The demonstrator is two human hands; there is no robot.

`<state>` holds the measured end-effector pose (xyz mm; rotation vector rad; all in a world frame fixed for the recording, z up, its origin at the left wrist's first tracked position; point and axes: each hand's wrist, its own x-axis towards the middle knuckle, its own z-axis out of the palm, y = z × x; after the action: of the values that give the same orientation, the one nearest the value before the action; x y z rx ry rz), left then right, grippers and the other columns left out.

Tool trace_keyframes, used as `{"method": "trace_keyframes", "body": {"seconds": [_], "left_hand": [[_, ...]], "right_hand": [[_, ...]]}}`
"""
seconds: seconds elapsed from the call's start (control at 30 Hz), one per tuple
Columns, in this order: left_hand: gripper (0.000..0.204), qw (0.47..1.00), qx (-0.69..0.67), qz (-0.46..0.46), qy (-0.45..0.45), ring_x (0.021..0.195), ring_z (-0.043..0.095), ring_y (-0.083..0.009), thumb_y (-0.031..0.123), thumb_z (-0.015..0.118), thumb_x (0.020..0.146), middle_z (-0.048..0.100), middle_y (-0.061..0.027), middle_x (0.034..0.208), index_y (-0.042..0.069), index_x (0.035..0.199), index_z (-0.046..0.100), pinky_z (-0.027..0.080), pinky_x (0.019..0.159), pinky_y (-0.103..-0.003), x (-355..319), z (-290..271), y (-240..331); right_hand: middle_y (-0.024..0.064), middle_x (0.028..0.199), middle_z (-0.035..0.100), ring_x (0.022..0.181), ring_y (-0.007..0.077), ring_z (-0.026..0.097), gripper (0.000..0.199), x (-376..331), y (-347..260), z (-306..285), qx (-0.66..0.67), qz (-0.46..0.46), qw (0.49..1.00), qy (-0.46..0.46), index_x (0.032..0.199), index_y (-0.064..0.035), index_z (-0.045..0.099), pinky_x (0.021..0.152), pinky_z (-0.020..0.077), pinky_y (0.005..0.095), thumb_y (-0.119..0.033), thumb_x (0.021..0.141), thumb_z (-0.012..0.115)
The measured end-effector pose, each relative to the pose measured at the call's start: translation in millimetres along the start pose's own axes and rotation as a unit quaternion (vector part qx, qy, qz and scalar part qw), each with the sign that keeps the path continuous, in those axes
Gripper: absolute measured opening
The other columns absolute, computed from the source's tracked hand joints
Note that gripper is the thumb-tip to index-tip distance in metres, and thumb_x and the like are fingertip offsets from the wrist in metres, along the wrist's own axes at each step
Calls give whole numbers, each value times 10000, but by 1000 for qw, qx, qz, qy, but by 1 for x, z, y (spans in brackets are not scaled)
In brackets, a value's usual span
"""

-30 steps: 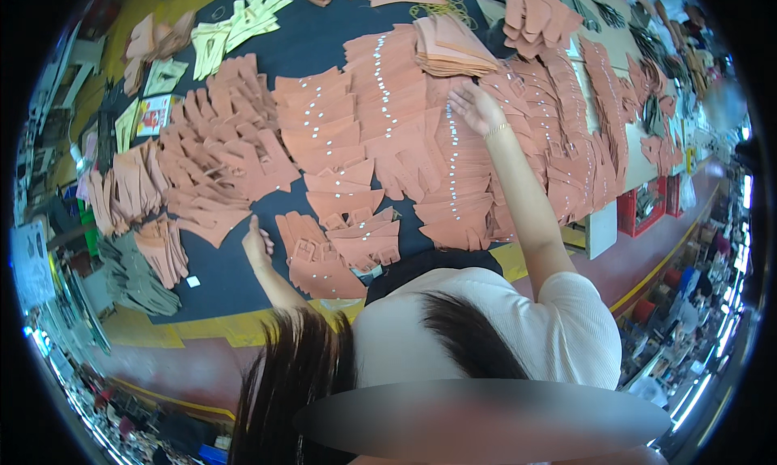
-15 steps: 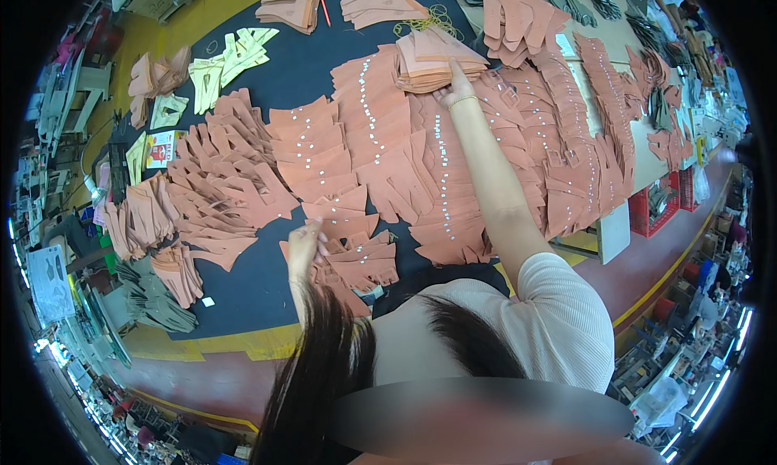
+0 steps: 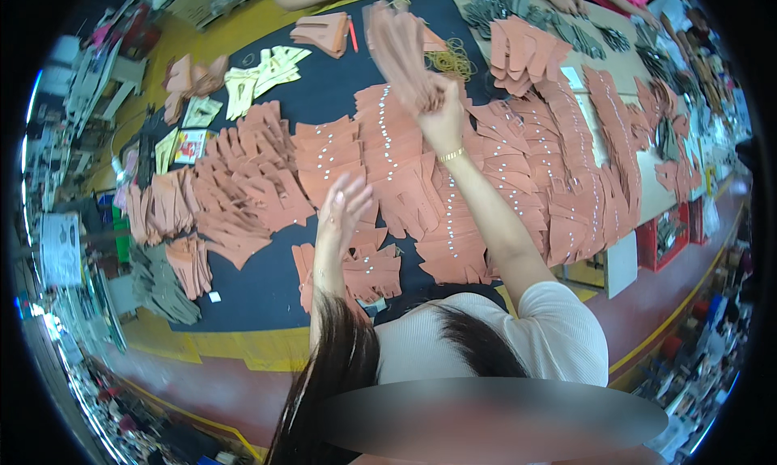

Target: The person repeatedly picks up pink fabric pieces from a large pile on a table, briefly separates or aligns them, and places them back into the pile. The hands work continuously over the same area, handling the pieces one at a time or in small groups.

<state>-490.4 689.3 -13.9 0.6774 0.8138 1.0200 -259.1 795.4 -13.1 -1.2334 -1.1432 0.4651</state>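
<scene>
My right hand (image 3: pixel 442 118) grips one end of a stack of salmon-coloured cut pieces (image 3: pixel 396 56). The stack is lifted over the far part of the dark table and is smeared by motion. Below it, long overlapping rows of similar cut pieces (image 3: pixel 405 191) run toward me, many with small white marks. My left hand (image 3: pixel 343 208) is raised over the near end of a row, fingers stretched and slightly apart, with nothing in it. A smaller group of cut pieces (image 3: pixel 374 272) lies close to my body.
Pale yellow pieces (image 3: pixel 271 75) lie at the far left, near a red pen (image 3: pixel 353 38). Yellow-green bands (image 3: pixel 450 60) lie in a tangle beyond my right hand. Dark green pieces (image 3: pixel 506 16) and co-workers' arms are at the far side. A red crate (image 3: pixel 665 242) stands at right.
My right hand has lifted the stack off the rows and swung it up and left, tilting it. My left hand has risen and its fingers have stretched out. The view has shifted slightly.
</scene>
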Motion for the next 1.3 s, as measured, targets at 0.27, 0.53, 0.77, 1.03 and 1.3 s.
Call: {"method": "trace_keyframes", "body": {"seconds": [0.27,0.53,0.77,1.03,1.3], "left_hand": [[568,985,-142,17,101,1103,550,-272,179,644,845,515,-160,1228,-3,1309,371,463,957,-403,-23,35,8],[504,990,-62,87,92,1008,585,-219,26,654,766,559,-139,1120,-29,1214,429,510,853,-340,-72,47,-6],[447,978,95,123,138,922,597,-167,8,679,758,596,-98,1030,-32,1156,479,491,819,-281,-108,63,-36],[559,991,-94,20,88,972,610,-269,79,632,761,553,-179,1119,-49,1246,385,519,855,-373,-128,35,-23],[796,985,-16,-171,-32,1123,527,-273,130,706,656,499,-183,1226,-57,1326,320,438,947,-365,-157,54,-11]], "right_hand": [[121,1286,513,1222,320,449,439,-103,-101,-28,-140,-272,890,-338,1084,-66,538,1034,336,473,62,669,597],[88,956,535,944,258,497,204,-130,-129,-44,-101,-61,967,-225,910,-32,636,842,417,363,-141,752,704],[45,898,506,887,190,488,149,-155,-114,-51,-31,68,970,-229,854,-46,628,787,426,302,-169,798,690],[-59,642,447,558,35,401,144,-145,-102,-118,117,234,919,-294,821,-58,603,520,351,190,-187,880,627],[-3,577,428,548,78,375,216,-79,-78,-120,-119,-38,979,-162,834,-28,602,509,335,225,-237,851,653]]}}
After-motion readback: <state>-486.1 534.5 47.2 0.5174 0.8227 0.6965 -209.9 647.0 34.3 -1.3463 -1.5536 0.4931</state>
